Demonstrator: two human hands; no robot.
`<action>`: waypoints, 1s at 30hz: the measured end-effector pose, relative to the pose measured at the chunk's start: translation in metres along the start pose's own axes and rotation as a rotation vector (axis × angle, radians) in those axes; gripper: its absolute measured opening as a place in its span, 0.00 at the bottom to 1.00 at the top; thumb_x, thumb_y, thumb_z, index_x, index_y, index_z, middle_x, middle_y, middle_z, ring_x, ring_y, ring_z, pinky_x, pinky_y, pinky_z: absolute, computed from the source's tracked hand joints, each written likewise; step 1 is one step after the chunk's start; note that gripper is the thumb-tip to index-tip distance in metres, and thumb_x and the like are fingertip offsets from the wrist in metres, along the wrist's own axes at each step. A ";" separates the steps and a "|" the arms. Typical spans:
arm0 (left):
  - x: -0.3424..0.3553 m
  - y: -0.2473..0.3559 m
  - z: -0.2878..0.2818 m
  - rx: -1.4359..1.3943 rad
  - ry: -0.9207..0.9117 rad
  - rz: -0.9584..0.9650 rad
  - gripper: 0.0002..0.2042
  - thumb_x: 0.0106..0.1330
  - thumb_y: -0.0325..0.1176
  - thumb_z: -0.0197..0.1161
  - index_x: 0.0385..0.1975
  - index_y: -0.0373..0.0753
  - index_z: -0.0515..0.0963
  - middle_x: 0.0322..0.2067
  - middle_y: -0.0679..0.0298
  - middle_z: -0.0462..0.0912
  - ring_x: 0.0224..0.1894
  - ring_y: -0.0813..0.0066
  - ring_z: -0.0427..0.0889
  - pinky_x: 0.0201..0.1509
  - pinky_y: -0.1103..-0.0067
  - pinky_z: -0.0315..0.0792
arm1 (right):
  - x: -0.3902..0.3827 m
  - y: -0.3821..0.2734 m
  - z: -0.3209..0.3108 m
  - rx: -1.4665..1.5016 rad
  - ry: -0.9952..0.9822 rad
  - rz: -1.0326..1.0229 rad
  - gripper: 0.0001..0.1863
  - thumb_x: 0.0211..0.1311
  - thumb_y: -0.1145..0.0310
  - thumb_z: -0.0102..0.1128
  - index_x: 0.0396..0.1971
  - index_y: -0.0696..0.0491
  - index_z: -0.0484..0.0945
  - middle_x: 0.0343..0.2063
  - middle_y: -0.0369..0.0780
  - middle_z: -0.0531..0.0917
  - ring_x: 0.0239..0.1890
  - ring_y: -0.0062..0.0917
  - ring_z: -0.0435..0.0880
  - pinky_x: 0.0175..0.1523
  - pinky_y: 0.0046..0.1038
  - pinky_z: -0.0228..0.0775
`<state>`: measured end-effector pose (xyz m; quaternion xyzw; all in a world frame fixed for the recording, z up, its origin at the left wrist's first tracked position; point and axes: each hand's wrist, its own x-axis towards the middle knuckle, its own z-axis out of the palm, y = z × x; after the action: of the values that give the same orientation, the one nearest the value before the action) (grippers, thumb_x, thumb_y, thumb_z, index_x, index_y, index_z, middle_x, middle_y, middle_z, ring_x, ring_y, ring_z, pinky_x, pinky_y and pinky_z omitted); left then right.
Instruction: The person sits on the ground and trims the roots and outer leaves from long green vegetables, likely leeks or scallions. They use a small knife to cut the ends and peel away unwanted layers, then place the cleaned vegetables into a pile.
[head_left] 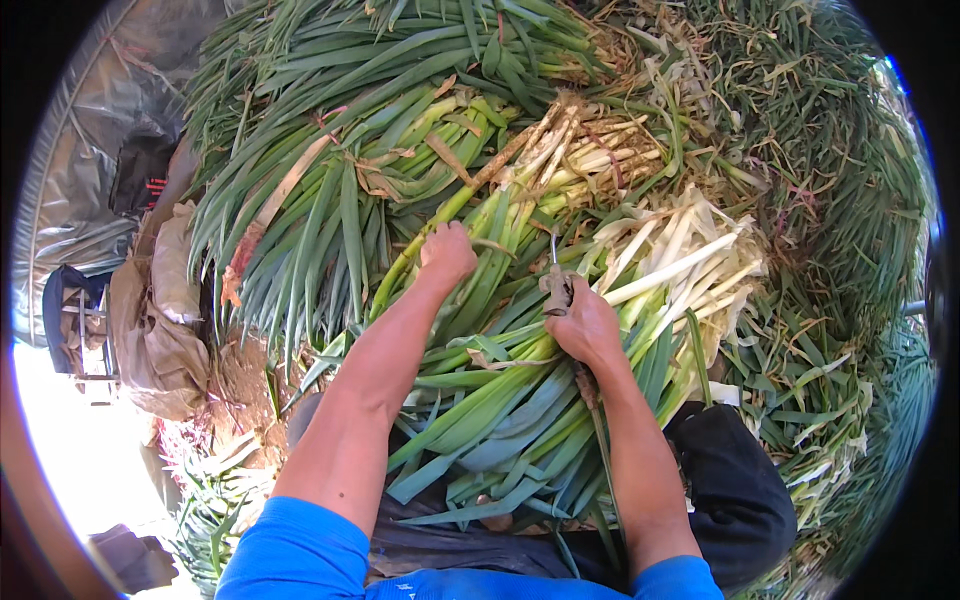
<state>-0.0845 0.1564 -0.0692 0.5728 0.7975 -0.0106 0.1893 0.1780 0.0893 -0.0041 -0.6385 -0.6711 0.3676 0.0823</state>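
In the middle, my left hand [448,255] is closed on a long green onion [492,178], whose soil-stained root end points away toward the upper right. My right hand [588,325] is wrapped around a blow gun [556,283] with a thin metal nozzle. From its grip a dark hose [600,440] runs down beside my forearm. Under both hands, across my lap, lies a bundle of peeled green onions [672,272], white ends to the right and leaves to the left. Behind it, unpeeled onions [612,150] have brown, dirty roots.
A large heap of green onions [350,70] fills the far side. More leaves and stripped skins [800,200] are piled along the right. At left lie brown cloth sacks [160,340] beside grey plastic sheeting [90,170]. My dark-clad knee [735,490] sticks out at lower right.
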 end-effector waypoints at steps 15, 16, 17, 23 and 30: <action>-0.021 0.015 -0.054 0.120 0.052 0.106 0.28 0.46 0.45 0.71 0.43 0.27 0.83 0.56 0.39 0.76 0.51 0.40 0.83 0.55 0.58 0.78 | 0.000 0.004 0.003 0.019 0.026 0.025 0.30 0.50 0.59 0.64 0.53 0.59 0.74 0.41 0.56 0.87 0.47 0.52 0.86 0.54 0.46 0.76; -0.020 0.010 -0.059 0.050 0.000 0.092 0.28 0.46 0.45 0.71 0.42 0.27 0.83 0.52 0.38 0.78 0.49 0.41 0.84 0.54 0.58 0.79 | 0.000 0.003 0.005 0.017 0.043 0.013 0.30 0.50 0.59 0.64 0.53 0.59 0.74 0.41 0.55 0.87 0.47 0.51 0.86 0.54 0.46 0.76; -0.016 0.005 -0.066 -0.019 -0.052 0.078 0.28 0.46 0.45 0.71 0.41 0.26 0.83 0.49 0.37 0.81 0.48 0.42 0.85 0.52 0.58 0.79 | -0.001 0.002 0.006 0.015 0.060 0.002 0.30 0.50 0.59 0.64 0.53 0.59 0.75 0.42 0.55 0.87 0.48 0.51 0.86 0.54 0.46 0.76; -0.018 0.002 -0.070 -0.064 -0.068 0.040 0.23 0.53 0.42 0.67 0.43 0.29 0.83 0.45 0.39 0.85 0.49 0.43 0.86 0.53 0.60 0.79 | -0.001 0.002 0.005 0.062 0.057 0.012 0.31 0.48 0.60 0.64 0.53 0.59 0.75 0.42 0.55 0.87 0.48 0.51 0.86 0.55 0.46 0.76; -0.048 0.007 0.006 0.068 0.059 0.121 0.23 0.57 0.42 0.64 0.49 0.33 0.76 0.54 0.44 0.76 0.58 0.44 0.76 0.64 0.58 0.70 | 0.003 0.002 0.009 0.095 0.019 0.065 0.36 0.44 0.61 0.69 0.59 0.55 0.75 0.45 0.54 0.86 0.50 0.50 0.84 0.56 0.42 0.74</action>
<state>-0.0628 0.1135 -0.0583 0.6262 0.7657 -0.0096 0.1465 0.1739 0.0883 -0.0129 -0.6589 -0.6311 0.3952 0.1070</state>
